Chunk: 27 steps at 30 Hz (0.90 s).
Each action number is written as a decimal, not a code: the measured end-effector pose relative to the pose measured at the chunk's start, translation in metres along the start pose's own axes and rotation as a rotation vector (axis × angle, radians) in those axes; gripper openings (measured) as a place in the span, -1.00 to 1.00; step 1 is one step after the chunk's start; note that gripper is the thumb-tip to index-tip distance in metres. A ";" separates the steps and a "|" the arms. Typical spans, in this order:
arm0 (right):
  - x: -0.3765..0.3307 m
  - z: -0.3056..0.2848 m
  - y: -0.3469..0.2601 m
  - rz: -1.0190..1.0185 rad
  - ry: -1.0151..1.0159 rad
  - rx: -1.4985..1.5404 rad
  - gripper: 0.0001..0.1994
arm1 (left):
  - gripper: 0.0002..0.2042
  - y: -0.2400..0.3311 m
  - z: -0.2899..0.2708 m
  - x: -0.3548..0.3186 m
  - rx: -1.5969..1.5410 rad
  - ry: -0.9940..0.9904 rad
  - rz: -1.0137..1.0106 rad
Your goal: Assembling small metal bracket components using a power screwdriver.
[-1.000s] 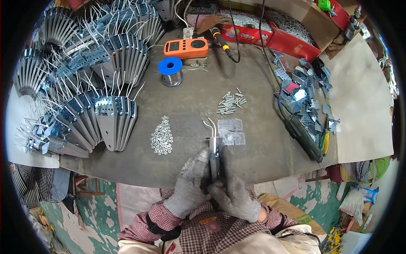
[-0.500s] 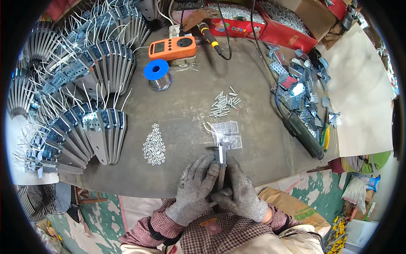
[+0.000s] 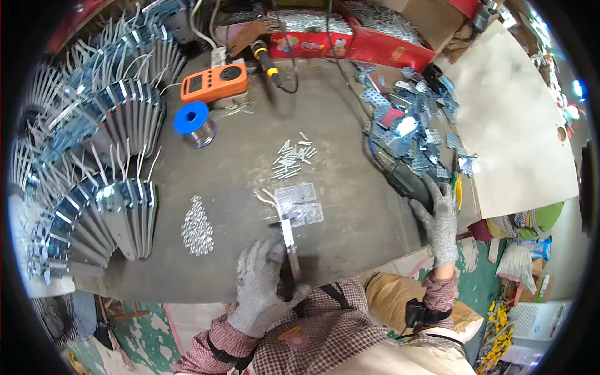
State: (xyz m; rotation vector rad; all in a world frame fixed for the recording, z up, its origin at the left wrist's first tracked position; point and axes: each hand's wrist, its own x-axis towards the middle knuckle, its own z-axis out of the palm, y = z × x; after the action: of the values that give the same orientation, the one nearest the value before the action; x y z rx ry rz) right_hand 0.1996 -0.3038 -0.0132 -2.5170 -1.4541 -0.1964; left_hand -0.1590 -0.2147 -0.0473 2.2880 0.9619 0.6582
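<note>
My left hand, in a grey work glove, is closed round a narrow grey metal bracket with white wires at its far end. The bracket stands on edge near the table's front. My gloved right hand lies over the near end of a dark, corded electric screwdriver, thumb and fingers spread; its palm side is hidden. Just beyond the bracket lie clear plastic pieces. A heap of small metal nuts sits left of them, and a pile of screws farther back.
Rows of wired metal brackets fill the left side. A blue solder spool, an orange meter and a soldering iron stand behind. Perforated metal plates are heaped at the right, near yellow-handled pliers. Red boxes line the back.
My right hand has left the bracket and moved right onto the screwdriver. The bracket stays in my left hand. The whole view has shifted, so the table's things appear farther left.
</note>
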 end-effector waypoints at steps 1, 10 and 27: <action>0.002 0.003 0.009 -0.058 -0.004 -0.016 -0.43 | -0.10 0.003 -0.001 0.002 0.008 -0.001 -0.007; -0.002 -0.007 -0.043 0.186 -0.090 2.149 -0.42 | -0.21 0.005 0.009 0.000 -0.006 0.140 -0.011; -0.007 0.058 -0.138 0.523 0.069 2.975 -0.78 | 0.00 0.000 0.007 -0.006 0.003 -0.131 -0.089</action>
State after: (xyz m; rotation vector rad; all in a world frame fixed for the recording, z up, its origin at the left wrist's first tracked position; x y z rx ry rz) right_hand 0.0768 -0.2280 -0.0526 -0.0500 0.1153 1.0101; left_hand -0.1584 -0.2213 -0.0534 2.2453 0.9958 0.4634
